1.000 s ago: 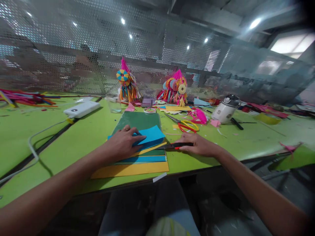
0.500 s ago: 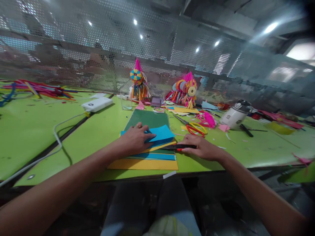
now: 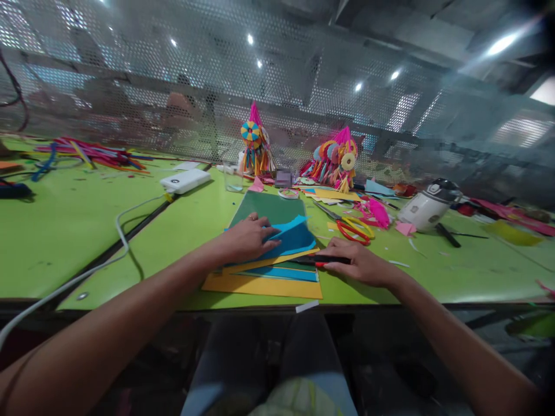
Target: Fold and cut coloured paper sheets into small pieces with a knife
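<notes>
My left hand (image 3: 251,237) lies over a blue paper sheet (image 3: 295,237), its fingertips holding the sheet, whose right part bends upward. Beneath the blue sheet are a yellow-orange paper strip (image 3: 229,269), another blue strip (image 3: 299,274) and a wide orange sheet (image 3: 260,285). All rest on a dark green board (image 3: 273,208). My right hand (image 3: 358,263) is closed around a black-and-red cutter knife (image 3: 336,259), held low at the right edge of the papers. The knife's tip reaches in between the sheets, and its exact end is hidden.
Scissors (image 3: 355,229) with red and yellow handles lie beyond my right hand. A white jug-like container (image 3: 429,205) lies to the right. Tasselled ornaments (image 3: 255,141) stand at the back. A white power bank (image 3: 185,181) with a cable sits left. Paper scrap (image 3: 307,306) overhangs the front edge.
The blue sheet is bent up more and creased under my left fingers. My right hand keeps its hold on the knife at the papers' edge. The view has shifted slightly left.
</notes>
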